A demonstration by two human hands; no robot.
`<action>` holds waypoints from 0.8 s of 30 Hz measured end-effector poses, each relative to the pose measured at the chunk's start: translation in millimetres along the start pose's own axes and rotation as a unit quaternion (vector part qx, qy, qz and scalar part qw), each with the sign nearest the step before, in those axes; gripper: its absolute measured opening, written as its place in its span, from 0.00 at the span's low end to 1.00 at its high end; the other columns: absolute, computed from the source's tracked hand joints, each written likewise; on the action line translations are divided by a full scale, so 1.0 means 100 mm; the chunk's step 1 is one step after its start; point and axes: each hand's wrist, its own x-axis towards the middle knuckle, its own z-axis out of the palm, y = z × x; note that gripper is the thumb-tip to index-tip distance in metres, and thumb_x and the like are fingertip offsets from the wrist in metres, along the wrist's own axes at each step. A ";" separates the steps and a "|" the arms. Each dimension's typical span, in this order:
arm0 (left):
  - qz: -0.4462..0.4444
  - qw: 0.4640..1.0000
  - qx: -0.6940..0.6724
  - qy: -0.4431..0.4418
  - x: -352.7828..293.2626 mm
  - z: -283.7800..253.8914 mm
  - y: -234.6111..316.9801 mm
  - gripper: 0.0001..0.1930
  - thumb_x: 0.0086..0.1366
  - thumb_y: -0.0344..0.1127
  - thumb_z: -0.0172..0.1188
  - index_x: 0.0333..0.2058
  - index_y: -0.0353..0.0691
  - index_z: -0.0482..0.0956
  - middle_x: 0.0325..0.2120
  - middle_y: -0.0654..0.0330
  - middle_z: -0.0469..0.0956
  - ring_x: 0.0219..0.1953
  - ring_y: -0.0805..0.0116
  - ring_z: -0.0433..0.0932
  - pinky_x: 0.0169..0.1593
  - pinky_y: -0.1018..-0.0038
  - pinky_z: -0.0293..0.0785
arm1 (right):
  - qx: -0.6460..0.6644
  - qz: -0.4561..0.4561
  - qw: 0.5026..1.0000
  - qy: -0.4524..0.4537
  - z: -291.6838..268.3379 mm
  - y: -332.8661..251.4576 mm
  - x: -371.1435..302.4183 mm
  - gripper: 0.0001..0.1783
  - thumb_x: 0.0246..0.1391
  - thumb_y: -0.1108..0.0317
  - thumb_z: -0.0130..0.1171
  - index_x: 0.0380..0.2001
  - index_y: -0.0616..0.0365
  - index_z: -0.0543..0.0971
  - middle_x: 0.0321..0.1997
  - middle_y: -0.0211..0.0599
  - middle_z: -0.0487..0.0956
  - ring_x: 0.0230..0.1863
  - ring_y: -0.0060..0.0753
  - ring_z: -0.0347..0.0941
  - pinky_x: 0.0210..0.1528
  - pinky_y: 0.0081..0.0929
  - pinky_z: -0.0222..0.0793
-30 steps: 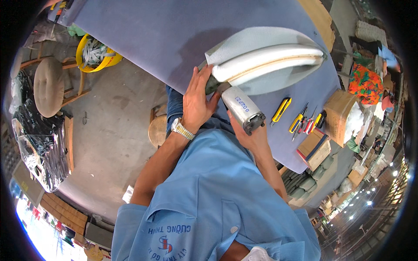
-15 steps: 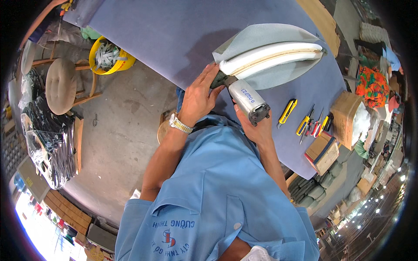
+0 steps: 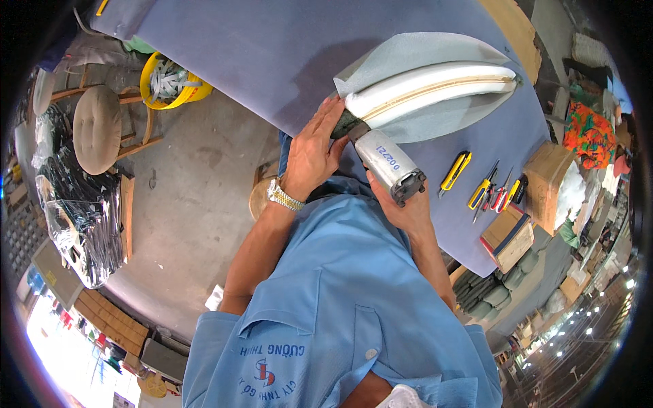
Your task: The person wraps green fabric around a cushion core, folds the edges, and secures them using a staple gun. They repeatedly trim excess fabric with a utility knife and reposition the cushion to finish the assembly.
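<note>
A curved padded cushion piece lies on the table, white foam with a wooden strip along its middle. Thin grey fabric spreads out around it. My left hand, fingers together and thumb opposite, grips the piece's dark fabric end nearest me. In my right hand is a silver staple gun with a black rear cap. Its nose meets that dark end beside my left thumb. Most fingers of my right hand are hidden beneath the gun.
Right of my right hand, a yellow utility knife and several hand tools lie on the blue-grey table. Further right are a cardboard box and a small wooden box. A yellow bucket of strips and a round cushioned stool stand left.
Both hands, the staple gun and the cushion piece keep nearly the same positions relative to each other. The view has shifted slightly, and the surrounding things sit a little differently in it.
</note>
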 end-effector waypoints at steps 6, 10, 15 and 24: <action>-0.045 0.998 -0.035 0.006 -0.05 0.03 0.04 0.39 0.53 0.16 0.63 0.66 0.35 0.68 0.66 0.43 0.68 0.70 0.44 0.64 0.69 0.57 0.68 | 0.032 0.052 0.998 -0.010 0.13 -0.11 0.01 0.30 0.43 0.75 0.68 0.53 0.64 0.76 0.43 0.52 0.83 0.45 0.53 0.82 0.49 0.34 0.76; -0.052 0.997 -0.048 0.008 -0.07 0.04 0.03 0.40 0.51 0.15 0.62 0.66 0.36 0.67 0.67 0.44 0.67 0.71 0.44 0.62 0.70 0.57 0.67 | 0.017 0.014 1.000 0.023 0.23 -0.08 0.04 0.20 0.52 0.75 0.67 0.49 0.66 0.77 0.38 0.44 0.84 0.38 0.35 0.82 0.43 0.29 0.77; -0.013 1.000 -0.005 0.016 -0.01 0.01 -0.01 0.37 0.53 0.17 0.64 0.64 0.37 0.69 0.65 0.45 0.70 0.69 0.46 0.66 0.65 0.61 0.74 | -0.048 -0.044 0.998 0.021 0.21 0.14 0.03 0.23 0.50 0.73 0.69 0.50 0.66 0.78 0.42 0.49 0.85 0.42 0.42 0.84 0.45 0.33 0.77; 0.058 0.994 0.084 0.026 -0.06 0.08 -0.08 0.34 0.60 0.38 0.70 0.65 0.42 0.70 0.63 0.52 0.74 0.65 0.54 0.73 0.55 0.62 0.82 | -0.145 0.083 0.983 -0.081 -0.46 0.05 -0.25 0.18 0.50 0.70 0.73 0.44 0.64 0.81 0.37 0.48 0.85 0.39 0.45 0.85 0.43 0.31 0.76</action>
